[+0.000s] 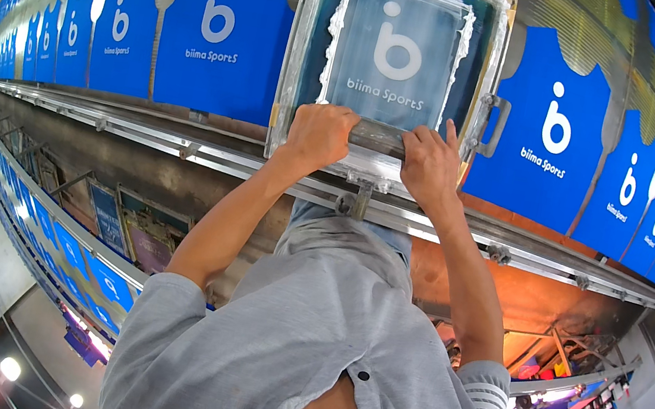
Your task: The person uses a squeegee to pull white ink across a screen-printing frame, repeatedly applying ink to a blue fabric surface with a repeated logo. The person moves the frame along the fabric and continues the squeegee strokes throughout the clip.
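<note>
A screen-printing frame [297, 50] stands on the long table, directly ahead of me. Its mesh shows a pale design, and streaks of white ink [465, 36] line both sides of the printing area. Across the near end of the screen lies a squeegee [379, 137] with a bar-like grip. My left hand [321, 133] is closed round its left end, knuckles up. Round the right end my right hand [431, 163] is closed, one finger pointing up along the mesh. The squeegee's blade is hidden from sight.
Blue sleeveless garment panels [231, 30] with white prints lie in a row left of the frame, and more panels [554, 122] continue right. A metal handle [494, 127] juts from the frame's right side. A metal rail [263, 174] runs along the table's near edge.
</note>
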Demonstrator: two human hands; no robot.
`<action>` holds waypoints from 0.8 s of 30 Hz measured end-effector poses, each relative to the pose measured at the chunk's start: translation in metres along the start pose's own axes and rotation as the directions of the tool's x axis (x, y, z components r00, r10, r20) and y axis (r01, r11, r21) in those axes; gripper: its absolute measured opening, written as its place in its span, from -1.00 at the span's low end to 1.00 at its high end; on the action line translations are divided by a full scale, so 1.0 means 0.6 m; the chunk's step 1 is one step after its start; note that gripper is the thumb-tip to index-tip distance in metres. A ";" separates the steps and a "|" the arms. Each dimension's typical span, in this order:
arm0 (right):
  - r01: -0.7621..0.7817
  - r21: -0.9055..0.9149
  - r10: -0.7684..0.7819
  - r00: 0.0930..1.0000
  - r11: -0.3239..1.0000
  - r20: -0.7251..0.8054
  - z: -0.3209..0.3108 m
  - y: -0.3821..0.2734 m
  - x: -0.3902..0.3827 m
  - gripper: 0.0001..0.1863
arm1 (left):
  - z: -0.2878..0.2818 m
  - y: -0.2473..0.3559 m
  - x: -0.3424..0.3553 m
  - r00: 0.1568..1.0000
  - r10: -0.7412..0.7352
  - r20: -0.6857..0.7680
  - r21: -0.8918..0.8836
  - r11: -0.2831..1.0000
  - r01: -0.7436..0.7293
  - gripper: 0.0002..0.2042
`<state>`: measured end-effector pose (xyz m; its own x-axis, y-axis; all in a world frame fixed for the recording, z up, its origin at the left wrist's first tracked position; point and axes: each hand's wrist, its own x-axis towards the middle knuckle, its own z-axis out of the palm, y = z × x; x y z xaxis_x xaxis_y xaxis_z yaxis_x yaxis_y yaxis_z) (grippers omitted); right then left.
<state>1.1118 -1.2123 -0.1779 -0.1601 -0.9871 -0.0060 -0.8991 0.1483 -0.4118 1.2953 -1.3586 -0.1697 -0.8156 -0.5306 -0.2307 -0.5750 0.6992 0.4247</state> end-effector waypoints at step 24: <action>-0.611 0.636 0.838 0.535 0.472 -0.108 -0.005 0.205 0.045 -0.63 | -0.156 -0.054 0.409 0.999 0.040 0.014 0.122 0.992 -0.041 -0.66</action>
<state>0.9955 -1.2208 -0.2260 -0.8832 -0.3968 -0.2501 -0.0673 0.6349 -0.7697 1.1198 -1.5565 -0.1581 -0.8385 -0.4958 -0.2260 -0.5447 0.7736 0.3238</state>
